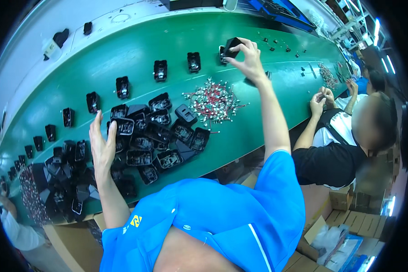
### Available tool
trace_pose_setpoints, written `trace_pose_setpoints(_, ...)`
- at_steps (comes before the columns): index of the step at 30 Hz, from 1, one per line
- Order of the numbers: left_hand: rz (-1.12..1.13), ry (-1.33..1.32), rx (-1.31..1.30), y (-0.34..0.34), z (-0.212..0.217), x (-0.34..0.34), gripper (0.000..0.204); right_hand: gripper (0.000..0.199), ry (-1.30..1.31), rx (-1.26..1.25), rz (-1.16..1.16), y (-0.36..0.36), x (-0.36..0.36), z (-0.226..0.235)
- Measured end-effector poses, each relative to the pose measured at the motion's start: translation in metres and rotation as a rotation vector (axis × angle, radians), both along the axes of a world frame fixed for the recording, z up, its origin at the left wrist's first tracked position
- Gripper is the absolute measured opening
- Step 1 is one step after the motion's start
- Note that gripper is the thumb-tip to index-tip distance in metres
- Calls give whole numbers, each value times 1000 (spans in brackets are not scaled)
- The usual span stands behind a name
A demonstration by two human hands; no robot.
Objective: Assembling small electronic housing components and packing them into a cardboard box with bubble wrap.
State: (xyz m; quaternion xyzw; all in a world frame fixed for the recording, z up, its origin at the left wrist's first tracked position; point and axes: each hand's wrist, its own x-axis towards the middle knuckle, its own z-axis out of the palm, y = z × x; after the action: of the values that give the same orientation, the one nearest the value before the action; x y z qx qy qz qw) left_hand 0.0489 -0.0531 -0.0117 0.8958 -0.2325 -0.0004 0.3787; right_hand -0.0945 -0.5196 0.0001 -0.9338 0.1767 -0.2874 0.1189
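Surface [247, 129] of smooth green, its edges bowed, stretches in front of a person in a bright blue short-sleeved shirt [231, 199]. The right hand [245, 58] reaches to the far side, its grip pinching a black, box-shaped plastic shell [232, 46] between thumb and fingers; the fingers cover part of it. Just beside, a black open housing with a pale interior [222, 54] is half hidden behind that shell, and whether the two touch cannot be told. The wrist partly covers a dark shape too obscured to name.

The left hand [103, 140] has its grip spread, thumb apart from fingers, at the left part of a jumbled pile of black open plastic housings [143, 144]. Contact there is unclear, and overlapping pieces hide one another. Beyond runs a row of similar black housings [160, 71], shrinking to a blur at far left. Near the pile lies a heap of tiny white-and-red wired parts [213, 102], too small to separate. At right, a co-worker's hands [321, 100] hold something indistinct; at lower left, another's white sleeve [20, 231] is cut off by the dark rim.
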Motion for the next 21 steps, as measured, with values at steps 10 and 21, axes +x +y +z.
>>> trace_pose_setpoints(10, 43, 170, 226, -4, 8, 3, 42, 26, 456, 100, 72, -159, -14, -52)
trace_pose_setpoints(21, 98, 224, 95, -16, 5, 1, 34, 29, 534, 71, 97, -168, -20, -29)
